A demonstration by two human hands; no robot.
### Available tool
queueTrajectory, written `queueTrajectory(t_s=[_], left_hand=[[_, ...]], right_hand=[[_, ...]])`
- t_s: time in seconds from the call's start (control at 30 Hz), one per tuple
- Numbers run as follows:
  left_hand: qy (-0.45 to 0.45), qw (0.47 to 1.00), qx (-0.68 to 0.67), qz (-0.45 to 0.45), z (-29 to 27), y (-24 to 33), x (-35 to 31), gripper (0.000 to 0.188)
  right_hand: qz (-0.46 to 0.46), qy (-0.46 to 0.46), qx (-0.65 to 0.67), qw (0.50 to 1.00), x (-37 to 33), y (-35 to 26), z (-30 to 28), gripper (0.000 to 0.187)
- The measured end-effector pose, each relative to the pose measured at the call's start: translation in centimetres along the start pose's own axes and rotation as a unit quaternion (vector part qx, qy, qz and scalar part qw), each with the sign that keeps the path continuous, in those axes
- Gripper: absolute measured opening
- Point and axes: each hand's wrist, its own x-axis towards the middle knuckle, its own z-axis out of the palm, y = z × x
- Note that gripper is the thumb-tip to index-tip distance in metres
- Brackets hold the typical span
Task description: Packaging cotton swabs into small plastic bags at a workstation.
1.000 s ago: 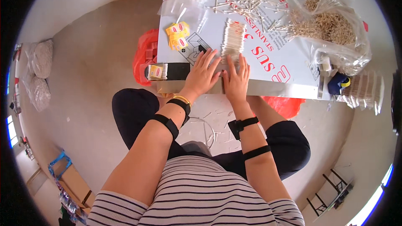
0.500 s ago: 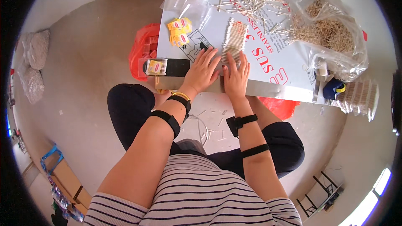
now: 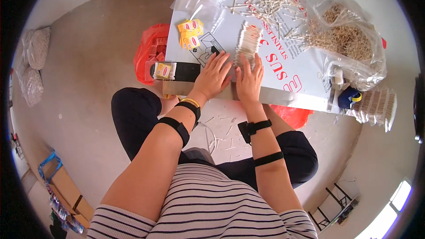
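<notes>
A neat column of cotton swabs [image 3: 249, 37] lies side by side on the table. The fingertips of my right hand [image 3: 249, 82] rest on its near end, the fingers outstretched and slightly apart. My left hand [image 3: 213, 77] lies flat just left of that column, fingers spread, over the right end of a black strip [image 3: 187, 71]. At the strip's left end sits a small flat bundle of swabs with a yellow card [image 3: 164, 70] on it. What lies under my palms is hidden.
Yellow cards [image 3: 191, 33] and clear plastic bags [image 3: 204, 0] lie at the table's left. Loose swabs [image 3: 272, 2] are heaped at the back, beside a big open bag of swabs [image 3: 349, 40]. A blue tape dispenser [image 3: 349, 98] and packed swabs [image 3: 376, 106] sit right; a red bag [image 3: 144, 59] hangs left.
The whole view has shifted very slightly. Both hands stay in nearly the same place by the swab column; nothing has visibly been picked up or let go.
</notes>
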Motion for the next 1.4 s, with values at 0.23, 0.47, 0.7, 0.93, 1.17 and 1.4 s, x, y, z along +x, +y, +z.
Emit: queueTrajectory(t_s=[0.23,0.47,0.7,0.93,1.17,1.4], left_hand=[[-0.012,1.0,-0.001,-0.003,-0.1,0.0,-0.1,0.048],[-0.009,1.0,0.002,-0.001,-0.1,0.0,-0.1,0.048],[-0.011,1.0,-0.007,-0.004,-0.2,0.1,-0.1,0.052],[-0.015,1.0,-0.008,-0.004,-0.3,0.1,-0.2,0.052],[-0.007,1.0,-0.005,0.003,-0.2,0.1,-0.1,0.054],[-0.023,0.999,0.022,0.008,0.0,-0.1,-0.2,0.062]], right_hand=[[0.009,0.009,-0.005,1.0,0.8,-0.4,-0.2,0.041],[0.003,0.023,-0.013,1.0,1.4,-0.4,-0.2,0.036],[0.019,0.025,-0.043,0.999,2.2,-0.1,-0.6,0.032],[0.016,0.013,-0.055,0.998,3.3,0.3,-0.7,0.028],[0.022,-0.003,-0.052,0.998,3.0,0.2,-1.0,0.027],[0.031,-0.028,-0.043,0.998,1.6,-0.4,-1.3,0.028]])
